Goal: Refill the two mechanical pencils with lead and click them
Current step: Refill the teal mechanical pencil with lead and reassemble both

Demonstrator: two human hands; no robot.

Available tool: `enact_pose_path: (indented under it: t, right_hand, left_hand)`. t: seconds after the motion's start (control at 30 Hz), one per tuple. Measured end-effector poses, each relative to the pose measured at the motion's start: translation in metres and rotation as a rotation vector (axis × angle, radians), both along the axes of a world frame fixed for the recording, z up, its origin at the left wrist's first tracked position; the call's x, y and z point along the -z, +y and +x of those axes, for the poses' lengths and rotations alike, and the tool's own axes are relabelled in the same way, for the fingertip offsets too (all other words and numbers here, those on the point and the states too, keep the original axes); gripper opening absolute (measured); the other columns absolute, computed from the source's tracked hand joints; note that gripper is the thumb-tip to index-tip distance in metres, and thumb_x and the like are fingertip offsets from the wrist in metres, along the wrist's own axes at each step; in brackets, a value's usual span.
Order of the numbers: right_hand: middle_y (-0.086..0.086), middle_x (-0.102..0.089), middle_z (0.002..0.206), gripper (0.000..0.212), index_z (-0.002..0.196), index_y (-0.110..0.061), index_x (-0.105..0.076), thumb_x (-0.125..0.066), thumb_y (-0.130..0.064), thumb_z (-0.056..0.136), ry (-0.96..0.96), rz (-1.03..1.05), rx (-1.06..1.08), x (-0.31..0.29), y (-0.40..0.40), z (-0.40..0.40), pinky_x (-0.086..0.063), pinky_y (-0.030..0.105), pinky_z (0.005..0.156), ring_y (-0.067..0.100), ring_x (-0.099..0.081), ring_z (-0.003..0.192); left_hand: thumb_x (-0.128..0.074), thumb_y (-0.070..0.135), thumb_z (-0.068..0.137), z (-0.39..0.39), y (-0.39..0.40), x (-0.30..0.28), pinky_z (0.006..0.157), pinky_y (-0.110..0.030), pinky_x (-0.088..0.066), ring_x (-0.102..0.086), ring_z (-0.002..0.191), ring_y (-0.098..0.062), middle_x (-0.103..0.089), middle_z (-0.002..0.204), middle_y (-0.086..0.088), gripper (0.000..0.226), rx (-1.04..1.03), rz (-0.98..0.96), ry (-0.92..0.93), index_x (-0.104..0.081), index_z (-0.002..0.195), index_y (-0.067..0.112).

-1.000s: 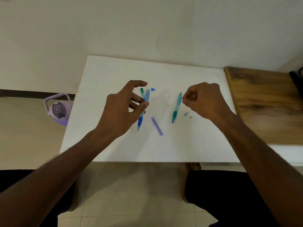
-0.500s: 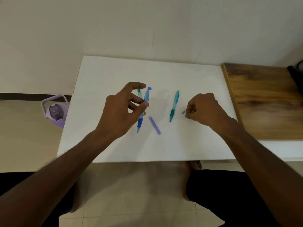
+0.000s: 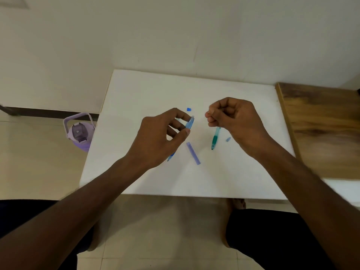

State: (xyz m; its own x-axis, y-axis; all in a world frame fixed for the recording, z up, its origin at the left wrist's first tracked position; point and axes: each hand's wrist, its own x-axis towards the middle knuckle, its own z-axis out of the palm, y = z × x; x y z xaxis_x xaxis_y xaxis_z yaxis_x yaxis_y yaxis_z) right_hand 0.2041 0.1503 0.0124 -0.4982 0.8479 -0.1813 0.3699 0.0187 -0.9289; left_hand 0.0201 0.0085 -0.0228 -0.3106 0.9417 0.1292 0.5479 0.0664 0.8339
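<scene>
My left hand [image 3: 159,137] holds the blue mechanical pencil [image 3: 190,123] tilted over the white table [image 3: 136,94], top end up and tip near the table. My right hand [image 3: 233,117] hovers just right of the pencil's top, thumb and fingertips pinched tight. What they pinch is too small to see. The green mechanical pencil [image 3: 214,140] lies on the table, its upper end hidden under my right hand. A purple lead case [image 3: 193,153] lies between the two pencils. A small blue cap [image 3: 188,109] rests beyond the blue pencil, and a small blue piece [image 3: 228,139] lies right of the green pencil.
A wooden surface [image 3: 321,123] adjoins the table on the right. A purple water bottle [image 3: 78,133] stands on the floor left of the table. A wall runs behind the table. My knees are below the front edge.
My right hand dropped to the two small pieces beside the green pencil, then rose pinched toward the blue pencil's top; only one piece is left there. My left hand kept the blue pencil.
</scene>
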Motion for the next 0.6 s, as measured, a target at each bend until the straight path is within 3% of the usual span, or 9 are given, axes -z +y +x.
enact_pose_path:
  t: [0.13,0.4,0.6]
  right_hand:
    - [0.004,-0.083,0.095,0.024,0.116,-0.011,-0.077,-0.078,-0.019,0.094,0.019,0.009,-0.040,0.002,-0.010,-0.013,-0.065,0.038,0.088,0.020,-0.081,0.087]
    - [-0.004,-0.079,0.087,0.007,0.098,-0.024,-0.077,-0.070,-0.023,0.100,0.006,0.038,-0.083,0.009,-0.016,-0.019,-0.064,0.027,0.087,0.018,-0.076,0.085]
    - [0.002,-0.079,0.089,0.012,0.103,-0.014,-0.074,-0.063,-0.020,0.105,0.023,-0.030,-0.148,0.008,-0.019,-0.019,-0.065,0.032,0.086,0.018,-0.075,0.082]
  left_hand:
    - [-0.074,0.039,0.097,-0.001,-0.001,-0.001,0.074,-0.014,-0.058,-0.073,0.075,0.007,-0.076,0.090,0.020,0.022,0.002,-0.003,0.029,-0.067,0.117,0.037]
    - [-0.075,0.033,0.097,0.000,-0.003,-0.008,0.071,-0.020,-0.061,-0.075,0.077,-0.001,-0.077,0.092,0.015,0.024,-0.005,-0.019,0.024,-0.070,0.120,0.030]
    - [-0.073,0.036,0.097,0.000,-0.002,-0.008,0.073,-0.027,-0.063,-0.075,0.077,-0.002,-0.078,0.094,0.014,0.025,-0.001,-0.025,0.046,-0.069,0.121,0.030]
